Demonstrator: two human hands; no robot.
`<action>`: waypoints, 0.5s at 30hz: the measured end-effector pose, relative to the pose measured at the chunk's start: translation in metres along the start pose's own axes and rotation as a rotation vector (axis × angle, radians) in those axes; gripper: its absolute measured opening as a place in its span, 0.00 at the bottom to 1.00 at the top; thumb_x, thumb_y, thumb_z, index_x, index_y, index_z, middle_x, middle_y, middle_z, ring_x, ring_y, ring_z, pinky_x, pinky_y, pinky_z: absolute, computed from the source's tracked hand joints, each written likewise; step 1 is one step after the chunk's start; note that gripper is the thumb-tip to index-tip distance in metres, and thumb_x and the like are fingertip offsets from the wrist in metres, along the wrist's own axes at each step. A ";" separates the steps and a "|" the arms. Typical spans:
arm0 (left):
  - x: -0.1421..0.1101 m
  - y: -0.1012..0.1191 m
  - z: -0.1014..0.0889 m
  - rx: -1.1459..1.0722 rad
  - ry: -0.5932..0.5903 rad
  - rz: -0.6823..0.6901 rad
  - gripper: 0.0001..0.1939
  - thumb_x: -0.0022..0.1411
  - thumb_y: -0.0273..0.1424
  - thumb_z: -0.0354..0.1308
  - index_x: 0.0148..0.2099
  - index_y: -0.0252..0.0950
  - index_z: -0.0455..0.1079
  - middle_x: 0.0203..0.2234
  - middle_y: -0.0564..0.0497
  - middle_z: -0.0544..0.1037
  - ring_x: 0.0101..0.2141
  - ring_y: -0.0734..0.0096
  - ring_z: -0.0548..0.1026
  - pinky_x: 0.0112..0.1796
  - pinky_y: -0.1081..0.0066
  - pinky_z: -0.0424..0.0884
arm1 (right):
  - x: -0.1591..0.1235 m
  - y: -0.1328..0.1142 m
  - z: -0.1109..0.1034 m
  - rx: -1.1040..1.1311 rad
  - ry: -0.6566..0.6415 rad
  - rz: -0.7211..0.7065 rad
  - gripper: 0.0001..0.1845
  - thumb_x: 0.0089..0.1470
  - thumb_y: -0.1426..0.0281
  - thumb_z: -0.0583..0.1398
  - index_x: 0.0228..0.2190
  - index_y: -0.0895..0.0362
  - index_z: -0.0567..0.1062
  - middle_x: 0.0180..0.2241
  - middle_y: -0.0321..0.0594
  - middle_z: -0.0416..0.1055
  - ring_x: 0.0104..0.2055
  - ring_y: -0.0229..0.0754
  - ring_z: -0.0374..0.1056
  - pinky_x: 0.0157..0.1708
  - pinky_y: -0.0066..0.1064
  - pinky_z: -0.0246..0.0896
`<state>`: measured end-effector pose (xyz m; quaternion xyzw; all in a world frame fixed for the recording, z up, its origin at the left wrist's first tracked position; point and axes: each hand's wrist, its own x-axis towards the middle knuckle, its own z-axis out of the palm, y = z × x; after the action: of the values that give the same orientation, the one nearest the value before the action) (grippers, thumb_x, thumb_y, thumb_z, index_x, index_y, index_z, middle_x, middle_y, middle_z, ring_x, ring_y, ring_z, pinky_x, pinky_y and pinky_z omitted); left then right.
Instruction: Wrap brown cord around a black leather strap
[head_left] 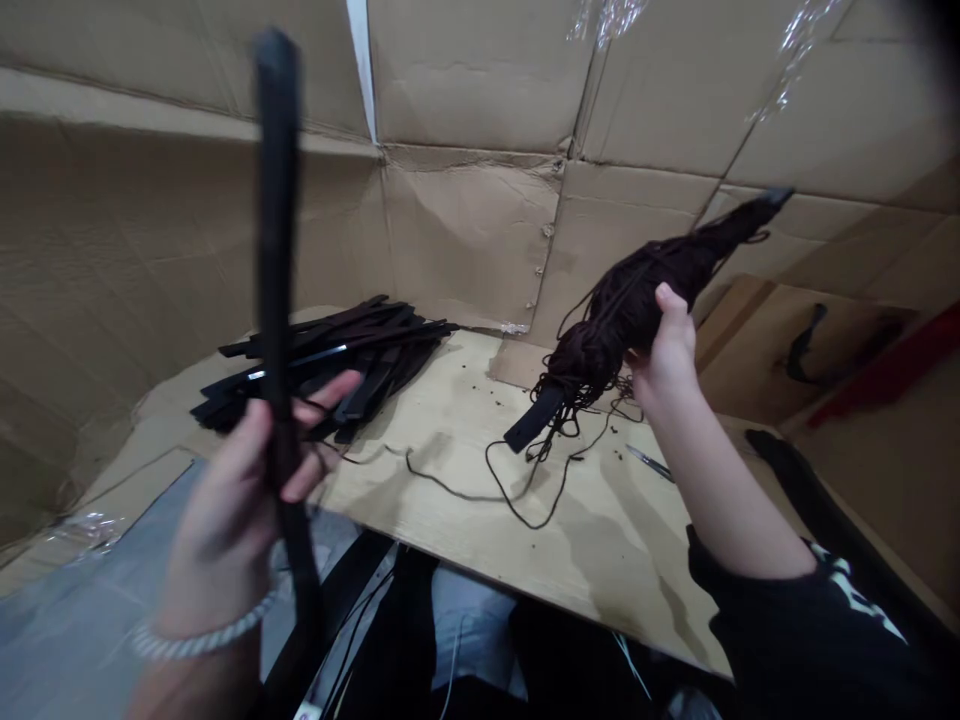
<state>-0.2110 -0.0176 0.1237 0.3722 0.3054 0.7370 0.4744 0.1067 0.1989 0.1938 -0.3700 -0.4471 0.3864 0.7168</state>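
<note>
My left hand (240, 480) grips a long flat black strip (276, 250) held upright, its top end near the upper edge of the view. My right hand (664, 355) is closed around a flat stick wound with a thick bundle of dark brown cord (622, 310), held slanting above the board. The stick's black lower end (534, 420) pokes out below the bundle. Loose cord strands (517, 480) trail from it down onto the wooden board (480, 500).
A pile of several black strips (337, 355) lies at the back left of the board. A thin metal tool (649, 462) lies on the board by my right forearm. Cardboard walls (480, 220) enclose the space on all sides.
</note>
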 end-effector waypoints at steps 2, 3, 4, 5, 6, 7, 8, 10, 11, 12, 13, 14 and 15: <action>0.002 -0.028 0.019 -0.039 -0.160 -0.073 0.20 0.74 0.34 0.44 0.37 0.31 0.74 0.57 0.40 0.72 0.15 0.92 0.66 0.29 0.77 0.75 | -0.014 -0.013 0.012 0.056 -0.156 -0.030 0.24 0.60 0.55 0.55 0.55 0.50 0.67 0.53 0.35 0.65 0.53 0.36 0.69 0.35 0.20 0.71; 0.002 -0.041 0.027 -0.075 -0.230 -0.123 0.17 0.71 0.38 0.51 0.36 0.31 0.74 0.58 0.39 0.72 0.14 0.92 0.66 0.25 0.79 0.73 | -0.020 -0.019 0.017 0.094 -0.226 -0.038 0.23 0.61 0.55 0.55 0.54 0.50 0.67 0.53 0.36 0.66 0.54 0.37 0.68 0.37 0.21 0.72; 0.002 -0.053 0.034 -0.117 -0.272 -0.172 0.17 0.70 0.39 0.54 0.37 0.32 0.74 0.59 0.38 0.71 0.14 0.93 0.65 0.19 0.83 0.67 | -0.026 -0.024 0.021 0.135 -0.286 -0.047 0.24 0.61 0.54 0.54 0.54 0.51 0.68 0.53 0.36 0.66 0.56 0.37 0.67 0.40 0.22 0.73; 0.001 -0.064 0.041 -0.152 -0.320 -0.234 0.17 0.70 0.40 0.54 0.37 0.32 0.74 0.59 0.37 0.70 0.14 0.93 0.65 0.18 0.84 0.65 | -0.031 -0.028 0.025 0.171 -0.332 -0.052 0.24 0.61 0.54 0.54 0.54 0.52 0.69 0.53 0.36 0.66 0.56 0.38 0.67 0.42 0.23 0.74; 0.000 -0.074 0.046 -0.194 -0.362 -0.264 0.18 0.69 0.41 0.54 0.36 0.32 0.74 0.59 0.38 0.70 0.14 0.93 0.65 0.17 0.85 0.63 | -0.036 -0.032 0.029 0.198 -0.362 -0.055 0.24 0.60 0.54 0.55 0.53 0.53 0.69 0.53 0.36 0.66 0.57 0.38 0.66 0.43 0.23 0.74; 0.000 -0.083 0.050 -0.222 -0.393 -0.287 0.18 0.69 0.42 0.54 0.37 0.33 0.74 0.57 0.40 0.72 0.14 0.93 0.66 0.16 0.86 0.61 | -0.040 -0.036 0.031 0.218 -0.384 -0.054 0.25 0.60 0.54 0.55 0.53 0.53 0.69 0.53 0.36 0.66 0.57 0.38 0.66 0.44 0.23 0.74; -0.001 -0.090 0.053 -0.249 -0.435 -0.297 0.18 0.69 0.43 0.55 0.37 0.34 0.74 0.53 0.43 0.75 0.13 0.93 0.66 0.16 0.86 0.60 | -0.043 -0.038 0.034 0.229 -0.403 -0.051 0.25 0.60 0.53 0.56 0.54 0.53 0.69 0.53 0.35 0.66 0.57 0.38 0.66 0.45 0.23 0.74; -0.004 -0.100 0.057 -0.293 -0.520 -0.295 0.17 0.68 0.45 0.56 0.37 0.36 0.73 0.39 0.50 0.79 0.12 0.91 0.64 0.15 0.87 0.59 | -0.046 -0.042 0.037 0.235 -0.436 -0.042 0.27 0.59 0.52 0.56 0.55 0.52 0.68 0.52 0.34 0.66 0.56 0.38 0.67 0.45 0.24 0.74; -0.005 -0.103 0.057 -0.302 -0.551 -0.292 0.17 0.67 0.46 0.56 0.38 0.37 0.73 0.31 0.52 0.78 0.12 0.90 0.64 0.16 0.87 0.60 | -0.047 -0.043 0.038 0.233 -0.445 -0.041 0.28 0.59 0.51 0.56 0.56 0.52 0.68 0.52 0.34 0.67 0.56 0.39 0.67 0.45 0.24 0.74; -0.007 -0.105 0.057 -0.300 -0.558 -0.287 0.17 0.68 0.46 0.55 0.39 0.37 0.73 0.25 0.54 0.76 0.12 0.89 0.63 0.16 0.86 0.61 | -0.047 -0.044 0.039 0.231 -0.448 -0.044 0.29 0.59 0.51 0.56 0.56 0.53 0.67 0.53 0.34 0.67 0.56 0.39 0.68 0.45 0.24 0.74; -0.008 -0.106 0.055 -0.290 -0.545 -0.278 0.17 0.68 0.46 0.55 0.40 0.37 0.73 0.22 0.55 0.74 0.12 0.88 0.63 0.17 0.86 0.62 | -0.046 -0.045 0.039 0.230 -0.446 -0.047 0.29 0.60 0.51 0.55 0.57 0.53 0.67 0.53 0.35 0.66 0.55 0.39 0.68 0.45 0.24 0.74; -0.010 -0.106 0.053 -0.274 -0.518 -0.263 0.16 0.69 0.45 0.54 0.40 0.37 0.73 0.21 0.56 0.73 0.12 0.87 0.64 0.18 0.86 0.62 | -0.045 -0.046 0.039 0.229 -0.439 -0.048 0.29 0.61 0.52 0.54 0.57 0.54 0.67 0.53 0.36 0.66 0.55 0.39 0.68 0.45 0.24 0.73; -0.011 -0.106 0.051 -0.259 -0.490 -0.239 0.16 0.69 0.45 0.54 0.40 0.37 0.73 0.22 0.55 0.74 0.13 0.87 0.65 0.18 0.85 0.62 | -0.044 -0.046 0.039 0.232 -0.432 -0.047 0.29 0.62 0.52 0.53 0.57 0.55 0.66 0.53 0.37 0.66 0.55 0.39 0.68 0.46 0.23 0.73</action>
<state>-0.1155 0.0152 0.0631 0.4365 0.1270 0.5971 0.6609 0.0673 0.1478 0.2316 -0.1836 -0.5511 0.4887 0.6509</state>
